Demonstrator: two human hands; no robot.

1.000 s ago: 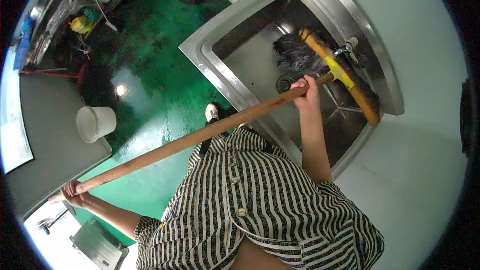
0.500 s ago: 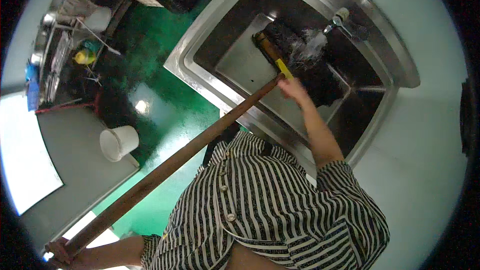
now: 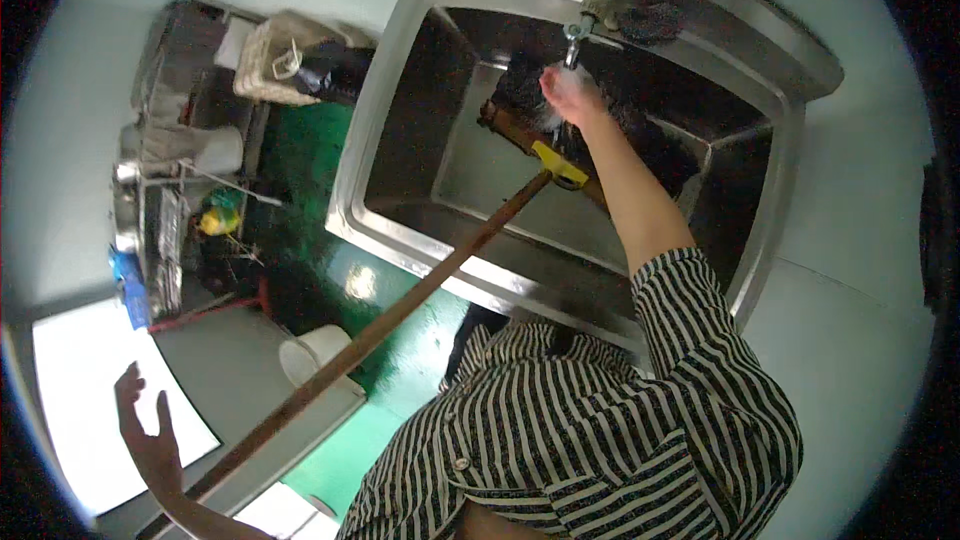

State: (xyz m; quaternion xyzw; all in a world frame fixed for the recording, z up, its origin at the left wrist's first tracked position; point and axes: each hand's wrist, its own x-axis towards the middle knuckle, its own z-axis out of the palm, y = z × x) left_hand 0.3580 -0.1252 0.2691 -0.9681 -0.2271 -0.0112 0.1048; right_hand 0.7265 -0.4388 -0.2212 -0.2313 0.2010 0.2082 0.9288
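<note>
My right hand (image 3: 574, 97) is under the running tap (image 3: 580, 28), fingers slightly apart and nothing held, with water splashing over it. My left hand (image 3: 150, 435) is raised at the lower left, fingers spread, off the long wooden handle (image 3: 400, 305). This handle slants up across the sink's front rim to a yellow joint (image 3: 560, 167) on a brown bar-shaped head (image 3: 512, 127). The head lies in the steel sink (image 3: 350, 170) among wet, dark material; whether it is a mop or a broom I cannot tell. My right forearm hides part of it.
A white bucket (image 3: 312, 352) stands on the green floor (image 3: 325, 155) behind the handle. At left are a metal rack (image 3: 160, 240) and a cream basket (image 3: 262, 65) with a black bag. A pale wall (image 3: 850, 220) borders the sink on the right.
My right hand has left the handle near the yellow joint and moved up under the tap's water. My left hand has let go of the handle's end. The camera view has shifted.
</note>
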